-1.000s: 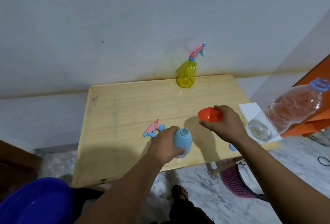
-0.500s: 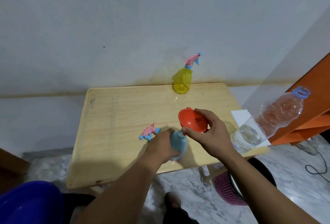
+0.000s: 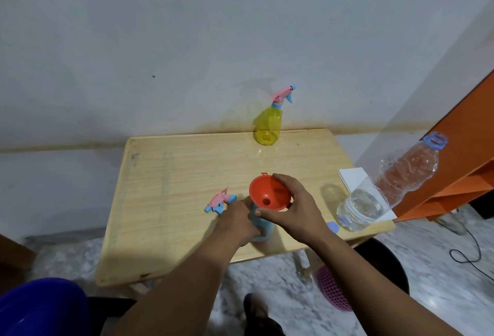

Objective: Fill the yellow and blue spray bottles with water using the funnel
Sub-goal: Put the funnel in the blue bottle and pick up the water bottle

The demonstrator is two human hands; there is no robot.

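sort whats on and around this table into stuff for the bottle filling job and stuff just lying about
For the job:
- orange plastic funnel
- blue plastic spray bottle
- yellow plastic spray bottle
- clear plastic water bottle
- loose pink-and-blue spray head
- small blue cap

Lying about:
- white paper
- pink mesh basket
- blue basin

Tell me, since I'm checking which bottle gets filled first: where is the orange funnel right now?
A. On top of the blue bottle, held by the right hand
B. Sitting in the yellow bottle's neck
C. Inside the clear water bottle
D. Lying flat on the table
A: the orange funnel sits on the blue bottle, with the right hand on its rim while the left hand holds the bottle.
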